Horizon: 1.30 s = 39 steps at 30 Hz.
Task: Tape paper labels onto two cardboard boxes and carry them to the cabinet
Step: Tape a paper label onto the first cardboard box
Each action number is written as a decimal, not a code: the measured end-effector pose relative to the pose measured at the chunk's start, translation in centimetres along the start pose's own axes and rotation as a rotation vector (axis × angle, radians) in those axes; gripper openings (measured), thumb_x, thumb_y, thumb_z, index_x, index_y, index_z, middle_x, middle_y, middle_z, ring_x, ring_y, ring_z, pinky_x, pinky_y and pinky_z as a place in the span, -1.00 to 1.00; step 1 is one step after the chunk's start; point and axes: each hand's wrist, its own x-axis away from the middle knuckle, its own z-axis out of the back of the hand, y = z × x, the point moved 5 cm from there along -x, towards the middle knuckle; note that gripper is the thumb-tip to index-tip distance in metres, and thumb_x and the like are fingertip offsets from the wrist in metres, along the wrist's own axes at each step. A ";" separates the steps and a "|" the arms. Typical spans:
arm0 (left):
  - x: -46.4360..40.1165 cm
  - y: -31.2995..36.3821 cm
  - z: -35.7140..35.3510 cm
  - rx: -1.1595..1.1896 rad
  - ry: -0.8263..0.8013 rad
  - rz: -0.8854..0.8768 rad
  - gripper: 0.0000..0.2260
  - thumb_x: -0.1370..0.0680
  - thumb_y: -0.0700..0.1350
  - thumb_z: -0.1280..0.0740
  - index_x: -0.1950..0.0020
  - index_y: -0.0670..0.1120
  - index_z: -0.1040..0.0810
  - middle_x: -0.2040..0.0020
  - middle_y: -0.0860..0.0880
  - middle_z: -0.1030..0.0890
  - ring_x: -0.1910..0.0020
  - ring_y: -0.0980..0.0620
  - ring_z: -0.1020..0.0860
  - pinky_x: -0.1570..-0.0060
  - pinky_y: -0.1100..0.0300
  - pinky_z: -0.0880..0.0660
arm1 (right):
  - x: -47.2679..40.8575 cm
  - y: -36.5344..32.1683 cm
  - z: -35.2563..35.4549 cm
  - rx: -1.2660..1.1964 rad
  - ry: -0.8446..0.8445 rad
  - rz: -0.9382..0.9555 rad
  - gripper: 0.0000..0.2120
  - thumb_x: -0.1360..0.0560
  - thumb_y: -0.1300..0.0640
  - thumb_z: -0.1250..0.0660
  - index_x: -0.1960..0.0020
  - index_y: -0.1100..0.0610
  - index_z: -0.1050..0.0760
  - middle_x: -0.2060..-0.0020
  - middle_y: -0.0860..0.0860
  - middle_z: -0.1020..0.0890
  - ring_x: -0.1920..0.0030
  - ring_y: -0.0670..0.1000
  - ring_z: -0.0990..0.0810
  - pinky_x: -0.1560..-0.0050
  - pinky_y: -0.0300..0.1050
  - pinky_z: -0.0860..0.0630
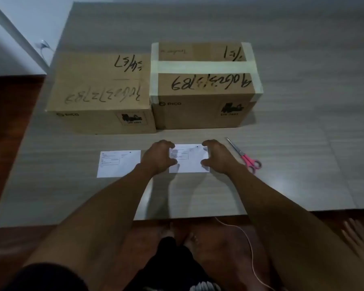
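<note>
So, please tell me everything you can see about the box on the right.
The right box is brown cardboard, closed, upright on the grey table. Pale tape crosses its top and runs along both side edges. Black handwriting is on top; the front shows a printed "PICO" mark and a dark square label. Its left side stands against the other box. Neither hand touches it.

Dim, soft overhead light leaves the whole view murky and slightly blurred. Faint shadows stretch nearward from below the fingers [169,162]. Wide-angle distortion bends the edges.
</note>
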 end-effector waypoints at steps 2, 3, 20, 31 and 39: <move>-0.3 0.1 -0.1 -0.013 0.011 -0.027 -0.33 -0.36 -0.01 -0.63 -0.42 -0.09 -0.50 -0.36 -0.09 -0.54 -0.31 -0.13 -0.49 -0.21 0.08 -0.44 | -0.3 -0.1 0.0 0.014 0.011 0.016 -0.30 -0.36 0.28 -0.54 -0.46 0.23 -0.40 -0.39 0.15 -0.46 -0.36 0.15 -0.45 -0.29 -0.11 -0.41; -0.6 -0.2 -0.5 -0.024 0.005 -0.029 -0.27 -0.33 0.00 -0.64 -0.44 -0.09 -0.47 -0.37 -0.09 -0.54 -0.33 -0.14 -0.49 -0.22 0.06 -0.46 | -0.6 0.3 -0.3 0.036 0.005 0.006 -0.28 -0.37 0.26 -0.55 -0.47 0.23 -0.38 -0.39 0.15 -0.45 -0.36 0.16 -0.44 -0.30 -0.09 -0.39; -2.3 -0.5 -1.9 -0.090 -0.094 -0.053 -0.54 -0.38 -0.17 -0.61 -0.21 -0.07 -0.53 -0.22 -0.09 -0.35 -0.09 -0.14 -0.50 -0.14 -0.02 -0.52 | -2.8 1.4 -1.1 0.134 -0.072 0.043 -0.57 -0.35 0.27 -0.54 -0.19 0.18 -0.53 -0.06 0.05 -0.41 -0.06 0.04 -0.35 -0.02 -0.08 -0.39; -1.0 2.8 5.2 0.401 -0.126 0.086 -0.80 -0.52 -0.35 -0.45 -0.12 -0.25 -0.57 -0.15 -0.24 -0.63 -0.15 -0.20 -0.60 -0.16 -0.12 -0.56 | -0.6 -1.0 4.4 -0.607 0.013 -0.080 -0.79 -0.51 0.40 -0.38 -0.05 0.16 -0.63 0.08 0.00 -0.72 0.10 -0.03 -0.72 0.14 -0.13 -0.63; -0.5 7.7 12.9 0.637 -0.056 -0.012 -0.83 -0.54 -0.34 -0.41 -0.07 -0.14 -0.65 0.06 -0.08 -0.73 0.32 0.04 -0.59 0.34 0.14 -0.52 | 0.4 -6.1 12.6 -0.755 0.153 -0.069 -0.64 -0.56 0.36 -0.39 -0.34 0.22 -0.54 -0.17 0.14 -0.69 -0.11 0.15 -0.70 -0.09 0.13 -0.67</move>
